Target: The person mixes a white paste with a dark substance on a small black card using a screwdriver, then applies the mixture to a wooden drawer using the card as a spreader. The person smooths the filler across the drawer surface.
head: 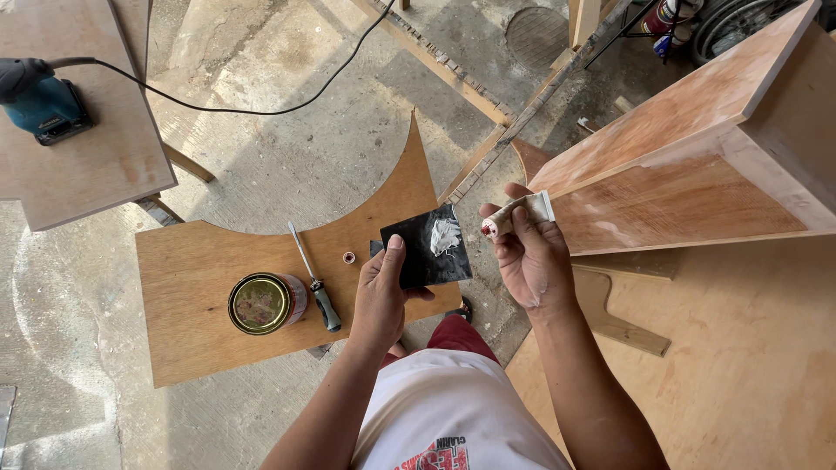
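Left hand (380, 292) grips a black card (428, 246), thumb on its face; a white putty dab (444, 235) sits on the card's upper half. Right hand (529, 252), at 3 o'clock of the card and just beside it, fingers curled tight around a squeezed tube (515, 212). Tin (266, 302) and screwdriver (315, 280) lie at 9 o'clock on a plywood board (200, 270). Cabinet (697, 165) at 2 o'clock. Sander (39, 100) far off at 10.

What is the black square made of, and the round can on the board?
The black square looks like thin, stiff plastic or sheet, matte, smeared with whitish paste. I can't say which. The round can looks like metal: its gold lid shines. The board looks like bare plywood.
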